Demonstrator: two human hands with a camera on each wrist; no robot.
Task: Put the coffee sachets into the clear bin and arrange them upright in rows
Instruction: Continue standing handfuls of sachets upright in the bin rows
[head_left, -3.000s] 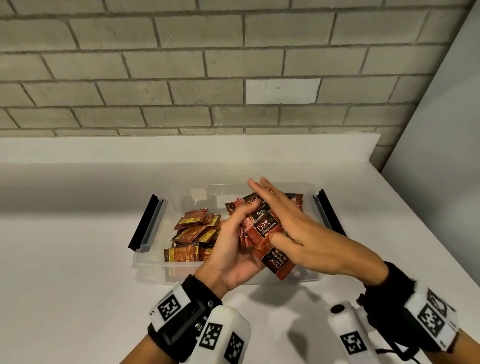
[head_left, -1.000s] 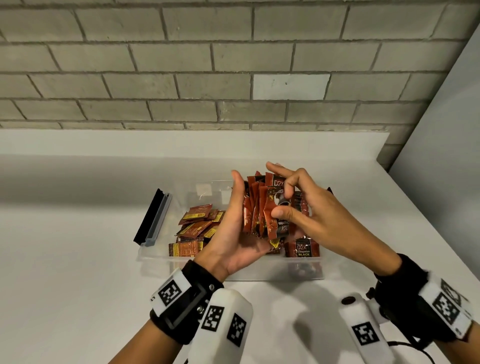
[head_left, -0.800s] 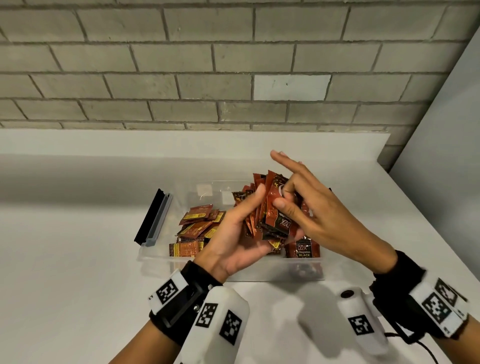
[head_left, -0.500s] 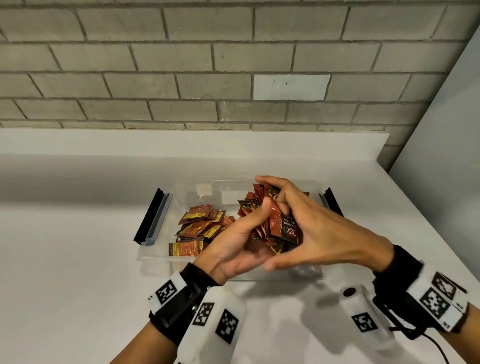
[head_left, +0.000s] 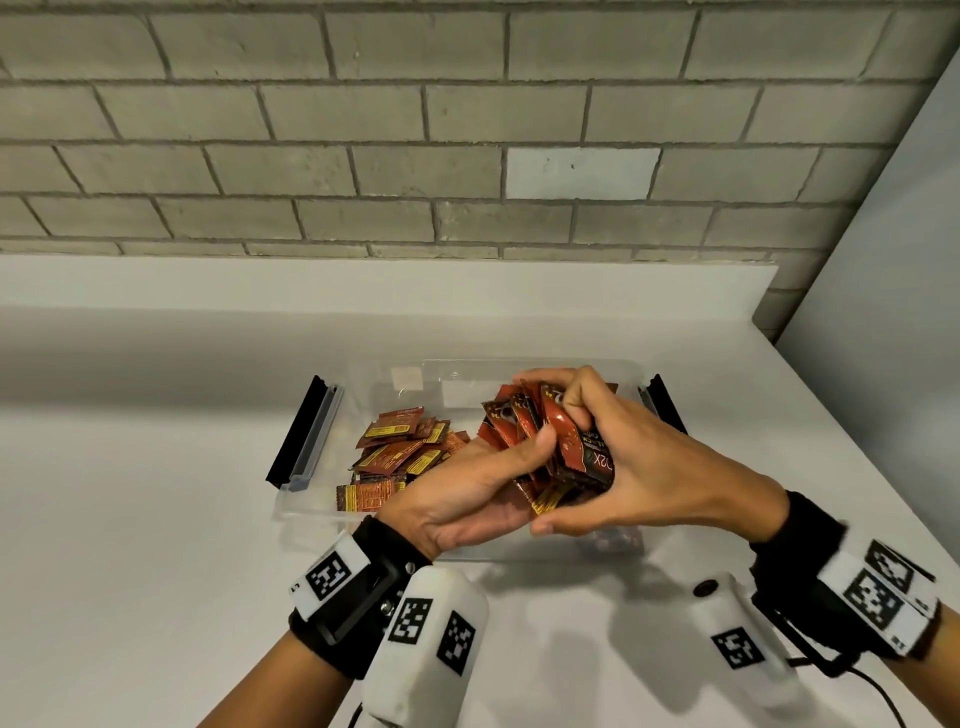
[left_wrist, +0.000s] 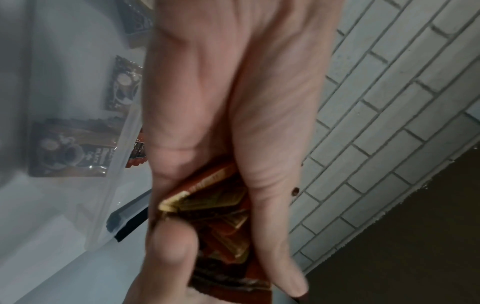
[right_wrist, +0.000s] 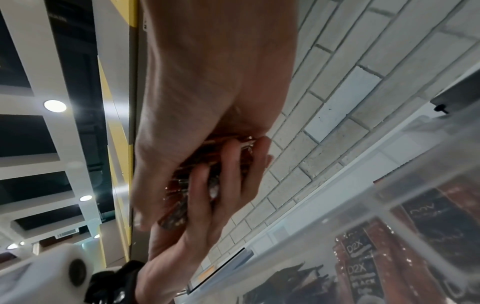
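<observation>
Above the clear bin (head_left: 363, 512) on my white countertop (head_left: 130, 519), against a grey brick wall (head_left: 363, 130), my left hand (head_left: 457, 493) and right hand (head_left: 660, 467) together clasp a bundle of coffee sachets (head_left: 550, 441).

White counter (head_left: 130, 519) carries the clear bin (head_left: 363, 512).

bundle of sachets (head_left: 550, 447) half hidden by hands
</observation>
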